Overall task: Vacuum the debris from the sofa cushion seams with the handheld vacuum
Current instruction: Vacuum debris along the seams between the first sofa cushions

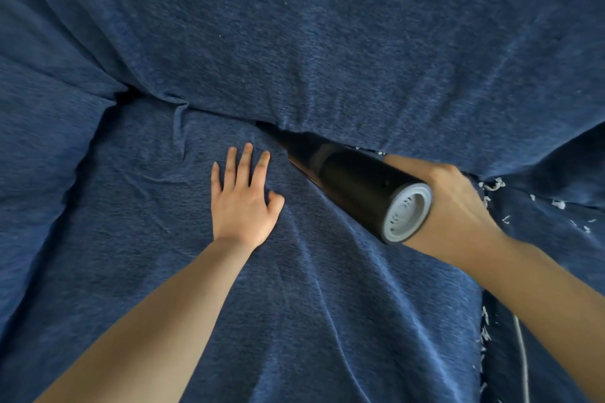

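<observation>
Vacuum (363,193), a stiff black cylinder that looked light enough for one hand, lay angled over the seat cushion (294,288), its nozzle tucked into the far seam (278,129) under the back cushion (327,42). Right hand (458,206) was wrapped around the barrel near its grey rear vent, probably the best hold, while the left hand (242,203) pressed flat and open on the soft, yielding fabric. White scraps (491,186) lay in the right-hand seam.

The black handheld vacuum (357,188) lay tilted, nozzle buried in the blue cushion seam (229,116). White debris (491,186) dotted the right seam.
</observation>
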